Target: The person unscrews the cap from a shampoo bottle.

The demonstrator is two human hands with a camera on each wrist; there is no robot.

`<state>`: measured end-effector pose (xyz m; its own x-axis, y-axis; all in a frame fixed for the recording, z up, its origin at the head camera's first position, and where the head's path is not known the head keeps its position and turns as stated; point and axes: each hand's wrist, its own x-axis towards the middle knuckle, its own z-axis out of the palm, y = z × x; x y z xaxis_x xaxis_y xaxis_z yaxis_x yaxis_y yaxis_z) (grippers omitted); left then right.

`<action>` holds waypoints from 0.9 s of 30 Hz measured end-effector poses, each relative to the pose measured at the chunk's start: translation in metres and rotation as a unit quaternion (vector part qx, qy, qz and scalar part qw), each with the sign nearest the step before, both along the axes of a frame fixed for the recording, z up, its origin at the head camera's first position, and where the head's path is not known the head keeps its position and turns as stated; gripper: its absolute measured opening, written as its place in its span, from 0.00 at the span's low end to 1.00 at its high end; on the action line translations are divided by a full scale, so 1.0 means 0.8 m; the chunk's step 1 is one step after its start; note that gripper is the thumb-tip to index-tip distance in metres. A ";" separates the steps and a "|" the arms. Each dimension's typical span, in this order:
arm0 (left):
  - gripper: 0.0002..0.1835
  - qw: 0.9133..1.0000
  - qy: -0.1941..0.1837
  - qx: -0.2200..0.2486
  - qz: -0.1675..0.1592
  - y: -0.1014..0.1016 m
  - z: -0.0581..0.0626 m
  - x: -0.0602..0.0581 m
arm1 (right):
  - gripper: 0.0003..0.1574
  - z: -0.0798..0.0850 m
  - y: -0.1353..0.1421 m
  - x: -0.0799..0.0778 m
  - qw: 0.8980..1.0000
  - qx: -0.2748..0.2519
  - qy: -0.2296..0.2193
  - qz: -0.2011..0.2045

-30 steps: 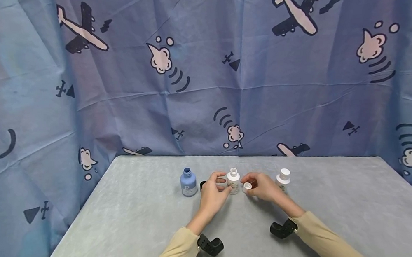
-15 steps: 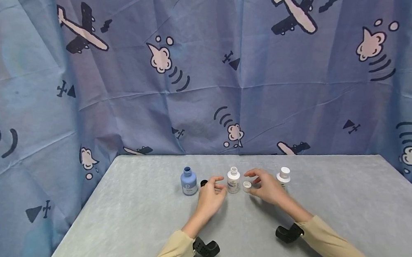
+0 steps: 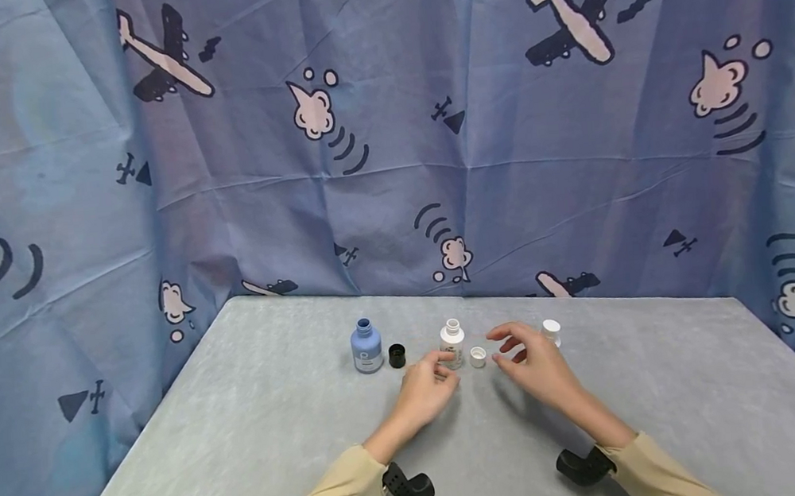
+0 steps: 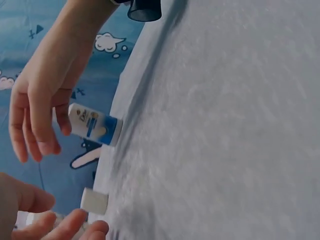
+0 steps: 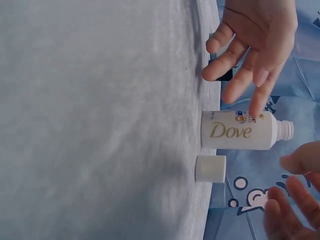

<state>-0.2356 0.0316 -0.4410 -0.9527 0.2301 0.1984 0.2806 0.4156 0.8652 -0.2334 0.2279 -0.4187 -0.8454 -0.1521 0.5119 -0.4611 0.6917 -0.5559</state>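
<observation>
An uncapped white Dove bottle stands upright, its threaded neck bare. Its white cap sits on the table just to the right, hollow side up. My left hand is in front of the bottle with relaxed, slightly bent fingers, holding nothing; in the head view a finger overlaps the bottle's lower part. Right of the cap, my right hand hovers with thumb and fingers apart and nothing between them. Behind it a second white bottle, capped, is mostly hidden; its blue-and-white label shows in the left wrist view.
Over on the left, an open blue bottle stands beside a black cap. All of these rest on a grey cloth-covered table. A blue curtain with airplane prints hangs behind the table's far edge.
The right hand has let go of the white cap, leaving it on the table, and drawn off rightward. The left hand has come away from the white bottle toward me, uncovering the black cap.
</observation>
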 end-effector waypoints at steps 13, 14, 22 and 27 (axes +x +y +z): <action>0.17 0.995 0.014 0.007 -0.098 0.041 0.019 -0.010 | 0.14 0.013 0.023 0.019 0.978 -0.005 0.200 -0.056; 0.17 0.995 0.020 0.008 -0.098 0.044 0.020 -0.011 | 0.13 0.016 0.026 0.018 0.976 -0.008 0.208 -0.059; 0.20 0.994 0.044 0.037 -0.094 0.073 0.020 -0.017 | 0.14 0.027 0.057 0.013 0.963 -0.025 0.253 -0.091; 0.25 0.994 0.064 0.040 -0.083 0.088 0.016 -0.020 | 0.20 0.026 0.074 0.009 0.963 -0.037 0.238 -0.119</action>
<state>-0.2513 0.1021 -0.4285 -0.8683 0.3616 0.3395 0.4499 0.2861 0.8460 -0.2258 0.2871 -0.3980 -0.5194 0.0688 0.8518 -0.5091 0.7756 -0.3731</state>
